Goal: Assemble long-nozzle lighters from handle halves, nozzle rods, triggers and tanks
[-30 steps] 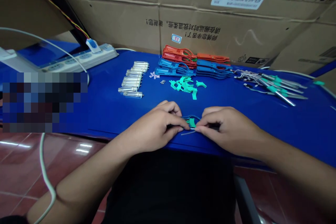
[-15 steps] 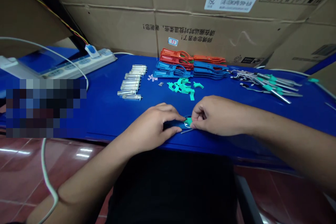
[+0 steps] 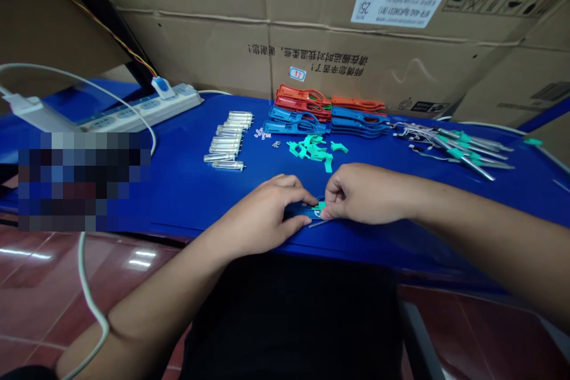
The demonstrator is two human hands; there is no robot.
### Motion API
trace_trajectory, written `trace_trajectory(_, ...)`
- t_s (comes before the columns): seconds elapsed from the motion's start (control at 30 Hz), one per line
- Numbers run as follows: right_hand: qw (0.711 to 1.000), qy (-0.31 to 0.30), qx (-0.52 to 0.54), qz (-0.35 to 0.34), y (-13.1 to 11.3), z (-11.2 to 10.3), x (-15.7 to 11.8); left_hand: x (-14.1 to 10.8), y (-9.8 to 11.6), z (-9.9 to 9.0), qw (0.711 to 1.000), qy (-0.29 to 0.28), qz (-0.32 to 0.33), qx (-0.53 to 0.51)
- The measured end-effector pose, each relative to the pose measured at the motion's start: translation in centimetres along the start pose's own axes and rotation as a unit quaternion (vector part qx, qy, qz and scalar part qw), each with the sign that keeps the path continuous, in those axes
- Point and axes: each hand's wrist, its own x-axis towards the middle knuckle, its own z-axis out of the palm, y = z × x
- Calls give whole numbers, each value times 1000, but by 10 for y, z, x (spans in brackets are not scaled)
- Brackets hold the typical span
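**Held item:** one blue plastic clip [image 3: 307, 211] with a teal plastic piece [image 3: 319, 208] at its upper end and a thin metal pin [image 3: 319, 223] pointing toward 8 o'clock. It sits at the near edge of the blue desk [image 3: 178, 202], between both hands.

**Left hand** [image 3: 262, 211]: grip together, fingers curled onto the clip from 9 o'clock.

**Right hand** [image 3: 365, 193]: grip clamped, thumb and fingertips pinching the teal piece from 3 o'clock.

**Also on the desk, read from the hands:**
- 10 o'clock: white power strip [image 3: 142, 110] with a blue plug [image 3: 162, 88]
- 11 o'clock: clear tubes with metal tips [image 3: 225, 142], in loose rows
- 11 o'clock, just beside those: small white bits [image 3: 262, 133]
- 12 o'clock: loose teal plastic pieces [image 3: 312, 151]
- 12 o'clock, farther back: stacked blue clips [image 3: 296, 124] and orange-red clips [image 3: 307, 98]
- 2 o'clock: wired metal probes with teal sleeves [image 3: 458, 148]

**Behind the desk:** cardboard cartons [image 3: 356, 41].
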Motion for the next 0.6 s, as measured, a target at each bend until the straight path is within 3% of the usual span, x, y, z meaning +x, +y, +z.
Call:
trace_trajectory(0.2, 1000, 27, -1, -12, 2, 6, 0, 1, 0, 2, 1000, 4, -15, 4)
trace_trajectory(0.43, 994, 81, -36, -70, 7, 13, 2, 3, 3, 2, 997, -12, -21, 66)
trace_trajectory(0.6, 984, 118, -24, -129, 16, 19, -7, -1, -2, 2, 1000, 5, -16, 18)
